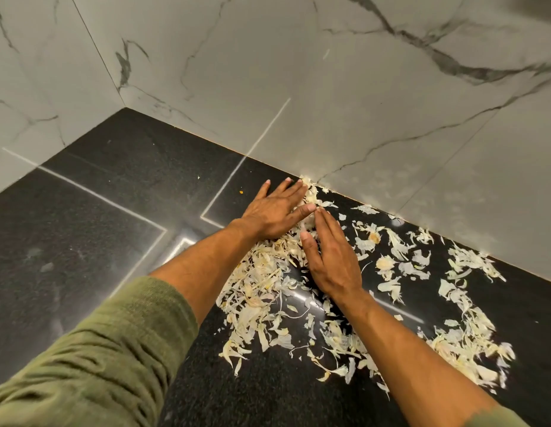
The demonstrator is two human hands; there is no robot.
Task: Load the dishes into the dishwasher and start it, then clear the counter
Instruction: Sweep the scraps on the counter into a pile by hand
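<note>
Pale, papery garlic peels (261, 291) lie scattered over the black granite counter (98, 229), thickest in the middle and thinner toward the right. My left hand (274, 211) lies flat with straight fingers on the peels near the wall. My right hand (329, 257) stands on its edge, fingers straight, against the pile from the right. The fingertips of both hands nearly meet over a small heap of peels. Neither hand grips anything.
A white marble-patterned wall (360, 103) runs along the back of the counter and meets a second wall (37, 87) in the corner at the left. More peels (465, 334) lie at the right. A tiny orange crumb (241, 191) sits left of my left hand.
</note>
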